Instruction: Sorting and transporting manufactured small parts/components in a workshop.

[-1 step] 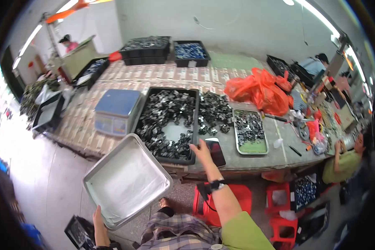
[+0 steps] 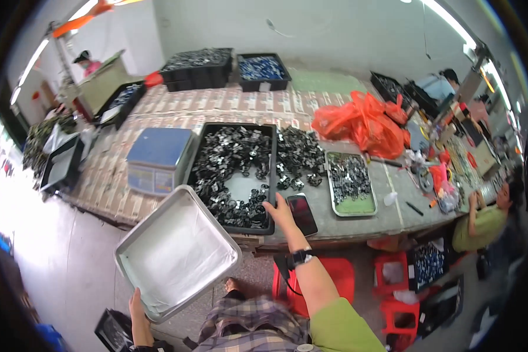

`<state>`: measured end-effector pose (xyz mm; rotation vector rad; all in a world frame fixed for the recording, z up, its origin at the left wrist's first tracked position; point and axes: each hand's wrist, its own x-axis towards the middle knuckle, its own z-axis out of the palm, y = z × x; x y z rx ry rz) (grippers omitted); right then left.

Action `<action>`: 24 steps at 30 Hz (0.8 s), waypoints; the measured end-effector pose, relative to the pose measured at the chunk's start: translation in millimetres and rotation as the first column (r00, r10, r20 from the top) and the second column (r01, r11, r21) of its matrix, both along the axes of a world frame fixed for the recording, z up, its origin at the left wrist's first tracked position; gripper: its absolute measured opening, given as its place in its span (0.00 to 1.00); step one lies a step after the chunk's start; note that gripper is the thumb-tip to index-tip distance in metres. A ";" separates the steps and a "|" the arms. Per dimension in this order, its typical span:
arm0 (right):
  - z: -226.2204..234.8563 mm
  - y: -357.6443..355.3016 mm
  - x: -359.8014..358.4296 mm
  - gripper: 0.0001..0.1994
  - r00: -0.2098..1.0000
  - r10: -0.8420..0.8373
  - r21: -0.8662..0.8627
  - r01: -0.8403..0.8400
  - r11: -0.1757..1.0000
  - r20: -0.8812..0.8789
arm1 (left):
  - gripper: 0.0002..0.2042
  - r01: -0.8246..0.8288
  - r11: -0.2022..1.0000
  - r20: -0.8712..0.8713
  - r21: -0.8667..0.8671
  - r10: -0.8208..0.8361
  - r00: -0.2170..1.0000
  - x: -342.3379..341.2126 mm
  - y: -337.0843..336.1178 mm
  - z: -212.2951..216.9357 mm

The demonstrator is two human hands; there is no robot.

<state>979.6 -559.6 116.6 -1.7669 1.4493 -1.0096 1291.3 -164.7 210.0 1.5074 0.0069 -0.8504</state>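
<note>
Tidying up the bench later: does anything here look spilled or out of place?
Yes. Small black parts lie heaped loose on the table, outside the black tray, between it and the small metal tray.

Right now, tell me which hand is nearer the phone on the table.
Right. The right hand rests at the black tray's near corner, just beside the phone. The left hand is well off, gripping the silver tray's lower edge.

**Lighting and image quality**

Bright, even light falls from ceiling tube lamps (image 2: pixel 452 20) at upper right. Daylight glare whitens the floor (image 2: pixel 23 205) at left. Fisheye distortion bends the tabletop (image 2: pixel 229 102) edges; a black vignette rings the frame. Shadows are soft; the rim blurs slightly.
</note>
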 end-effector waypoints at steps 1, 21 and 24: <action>0.2 -6.8 8.2 0.33 1.000 0.000 0.076 0.002 0.997 -0.028 | 0.21 0.045 0.999 -0.014 0.028 -0.044 0.999 20.8 -24.5 5.9; 30.3 -62.9 -6.5 0.23 0.898 0.433 0.377 -0.429 0.821 0.080 | 0.22 0.765 0.562 -0.052 -0.314 -0.815 0.577 68.3 -403.6 -127.2; 36.2 -88.9 -49.8 0.20 0.981 0.192 0.355 -0.169 0.920 -0.032 | 0.21 0.854 0.479 0.076 -0.201 -0.862 0.501 33.6 -486.7 -148.5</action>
